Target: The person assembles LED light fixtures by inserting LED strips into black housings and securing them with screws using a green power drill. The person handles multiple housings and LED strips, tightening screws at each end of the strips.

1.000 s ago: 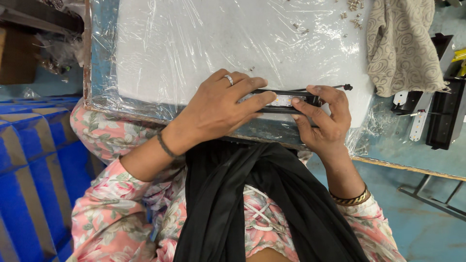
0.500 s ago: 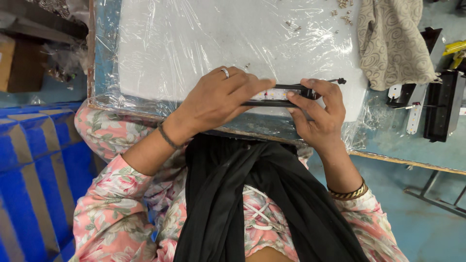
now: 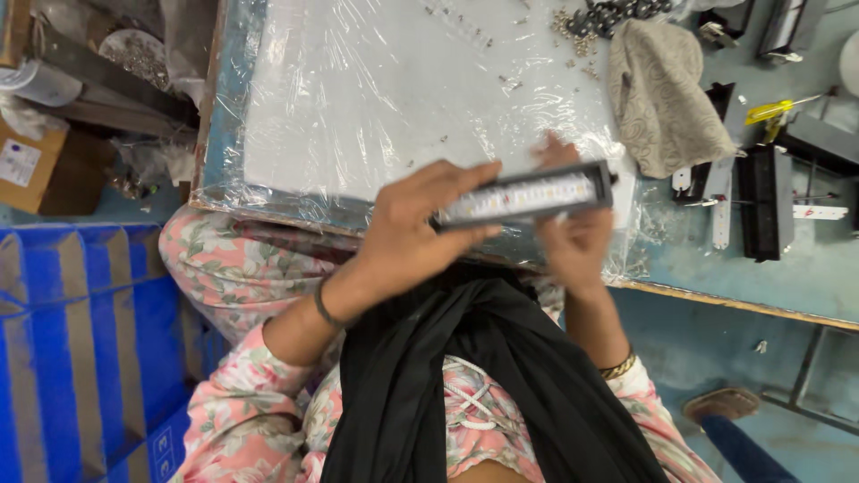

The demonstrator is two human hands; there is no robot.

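Observation:
I hold a long black light bar (image 3: 523,196) with a pale strip of small lamps facing up, lifted a little above the table's near edge. My left hand (image 3: 416,228) grips its left end, thumb under and fingers over. My right hand (image 3: 573,237) supports it from beneath near the right half, with fingertips showing above the bar. Below lies a white board wrapped in clear plastic film (image 3: 376,98).
A beige cloth (image 3: 667,94) lies at the table's back right beside loose screws and small metal parts (image 3: 595,18). Black housings (image 3: 761,201) and a yellow-handled tool (image 3: 769,110) sit at the right. Blue crates (image 3: 80,340) stand to my left; a cardboard box (image 3: 27,165) lies beyond.
The bar was pressed flat at the board's near edge, seen edge-on. Now both hands have lifted it and turned it so its lamp strip faces up.

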